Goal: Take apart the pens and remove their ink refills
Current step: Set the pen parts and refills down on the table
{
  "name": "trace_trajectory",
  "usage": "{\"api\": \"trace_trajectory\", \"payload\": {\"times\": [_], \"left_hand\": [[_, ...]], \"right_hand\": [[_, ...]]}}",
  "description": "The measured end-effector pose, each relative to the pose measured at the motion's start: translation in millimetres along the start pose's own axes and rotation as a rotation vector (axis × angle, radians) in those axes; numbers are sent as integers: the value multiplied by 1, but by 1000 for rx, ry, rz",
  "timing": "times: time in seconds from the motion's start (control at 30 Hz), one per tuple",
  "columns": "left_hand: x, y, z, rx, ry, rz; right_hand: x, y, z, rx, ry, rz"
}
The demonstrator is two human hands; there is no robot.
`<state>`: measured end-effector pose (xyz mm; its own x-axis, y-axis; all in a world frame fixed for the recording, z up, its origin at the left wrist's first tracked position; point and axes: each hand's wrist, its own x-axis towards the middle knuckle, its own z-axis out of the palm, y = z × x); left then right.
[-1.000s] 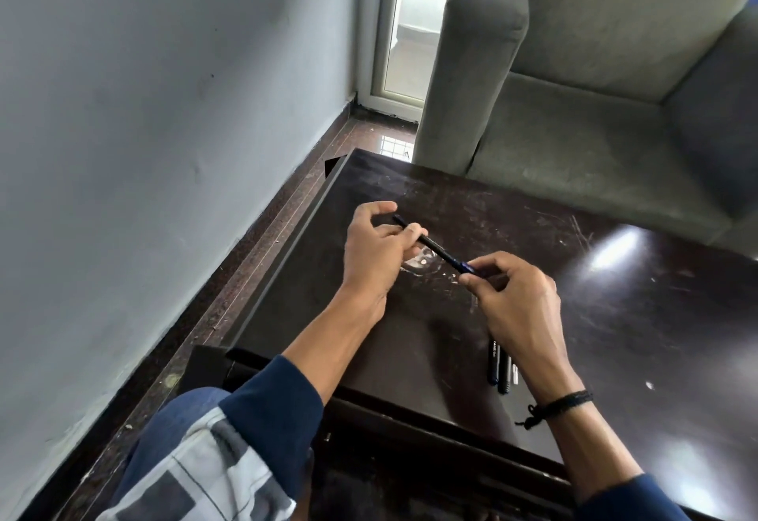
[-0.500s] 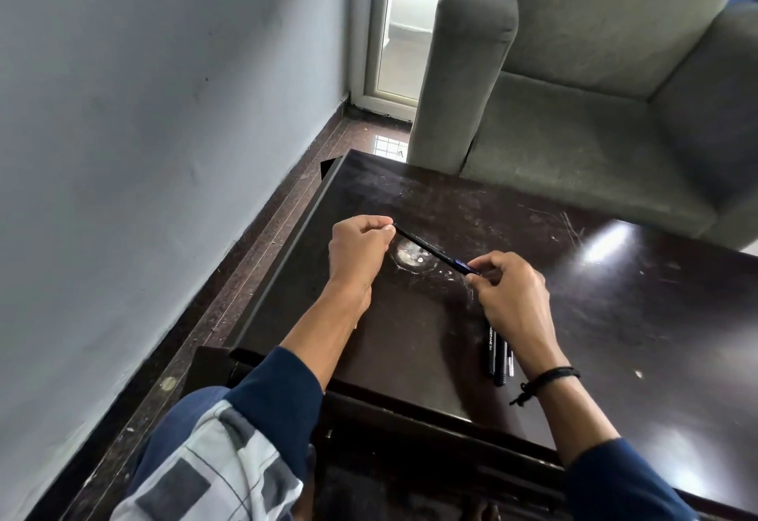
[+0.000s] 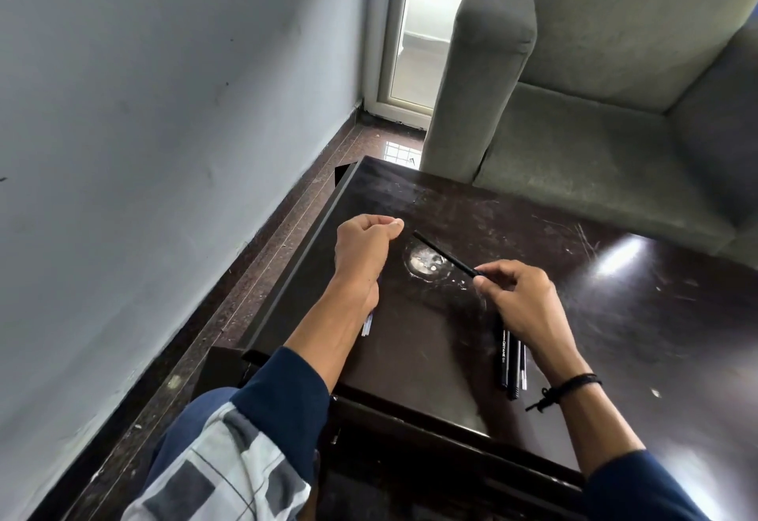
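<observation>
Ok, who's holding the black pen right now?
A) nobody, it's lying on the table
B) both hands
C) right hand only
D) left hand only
C: the right hand pinches the pen at its near end and holds it above the table, while the left hand is curled up clear of the pen's far tip.
</observation>
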<state>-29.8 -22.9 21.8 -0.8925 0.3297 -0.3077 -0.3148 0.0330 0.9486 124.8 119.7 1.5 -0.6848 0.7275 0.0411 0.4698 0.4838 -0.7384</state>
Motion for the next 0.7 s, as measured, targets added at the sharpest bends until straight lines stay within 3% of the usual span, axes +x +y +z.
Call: {"api": "trace_trajectory", "payload": {"times": [0.23, 0.7], "left_hand": [[-1, 8, -3, -146, 33, 22], [-2, 8, -4, -175, -4, -1]], "right_hand": [[38, 4, 11, -137, 129, 28], [67, 12, 31, -407, 89, -20]]}}
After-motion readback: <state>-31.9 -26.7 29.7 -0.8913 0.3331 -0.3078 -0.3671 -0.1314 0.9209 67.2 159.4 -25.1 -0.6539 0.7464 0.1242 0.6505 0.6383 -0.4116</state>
